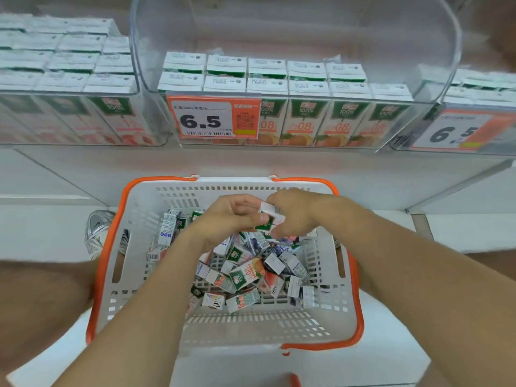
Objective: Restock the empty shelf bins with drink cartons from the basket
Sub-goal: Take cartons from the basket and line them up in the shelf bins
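A white basket (139, 247) with orange handles sits below me on a white surface, holding several small drink cartons (247, 273) jumbled on its floor. Above the pile, my left hand (231, 216) and my right hand (298, 212) meet, both gripping one green-and-white carton (270, 219) between them. Beyond the basket, a clear shelf bin (435, 88) holds two rows of orange-juice cartons (300, 124), with bare room behind them.
A price tag reading 6.5 (213, 118) hangs on the middle bin's front. A full bin of cartons (69, 68) stands at the left and another bin (474, 113) at the right. A shoe (97, 230) shows left of the basket.
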Motion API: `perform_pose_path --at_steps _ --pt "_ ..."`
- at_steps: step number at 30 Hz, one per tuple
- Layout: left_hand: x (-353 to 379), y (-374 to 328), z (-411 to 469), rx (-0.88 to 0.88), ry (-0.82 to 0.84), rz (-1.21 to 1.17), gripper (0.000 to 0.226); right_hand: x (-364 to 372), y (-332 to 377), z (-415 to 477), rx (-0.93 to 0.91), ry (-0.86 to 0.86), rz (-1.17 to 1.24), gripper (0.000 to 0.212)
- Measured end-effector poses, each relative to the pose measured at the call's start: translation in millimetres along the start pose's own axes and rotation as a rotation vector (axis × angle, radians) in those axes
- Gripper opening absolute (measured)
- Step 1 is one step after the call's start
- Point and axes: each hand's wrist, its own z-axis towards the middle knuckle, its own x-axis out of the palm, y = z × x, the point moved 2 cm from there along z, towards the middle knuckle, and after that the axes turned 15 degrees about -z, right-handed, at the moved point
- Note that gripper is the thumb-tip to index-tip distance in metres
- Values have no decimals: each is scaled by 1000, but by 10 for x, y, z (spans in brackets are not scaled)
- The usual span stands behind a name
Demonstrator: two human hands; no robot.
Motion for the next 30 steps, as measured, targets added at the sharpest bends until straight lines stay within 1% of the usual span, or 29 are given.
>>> perform_pose_path --at_steps 1,2,3,5,6,7,8,10,12,14,17,20,22,24,26,28,30 --pt "-26 -28 -17 16 -16 6 48 -6 1 -13 8 -13 5 32" --pt "-76 -14 -8 32 -53 101 49 -5 0 -35 23 -23 4 31" --pt "-135 24 14 55 -114 300 50 8 -5 -54 50 -23 -4 31" --pt "-310 216 105 105 -287 823 49 43 -26 -81 93 -38 1 30" --pt "-373 323 134 120 -362 996 49 65 -41 -85 110 -48 9 30" --pt "-413 436 164 122 -396 1071 52 80 -50 -94 122 -56 14 32" --pt "-437 551 196 113 -395 1101 59 88 -53 -106 128 -68 20 35" --pt "-446 723 258 61 -357 1194 71 102 -53 -99 127 -96 32 38" --pt "-435 785 325 77 -380 1334 72 123 -46 -78 117 -112 34 36" --pt "-407 751 375 80 -452 1364 68 143 -41 -53 110 -119 35 37" --pt "-370 708 402 7 -518 1369 62 172 -53 -17 99 -114 33 41" --pt "-387 757 410 12 -600 1408 64 210 -80 9 93 -101 29 39" --pt "-416 797 411 10 -607 1320 64 241 -91 12 91 -102 20 40" --pt "-432 805 404 24 -570 1197 59 261 -84 -9 82 -100 -1 39" --pt "-446 797 366 43 -575 1166 56 267 -68 -30 74 -86 -30 37" --pt "-460 784 282 66 -607 1158 59 239 -45 -47 68 -82 -50 31" --pt "-454 746 183 94 -610 1100 63 158 -21 -70 63 -100 -60 24"
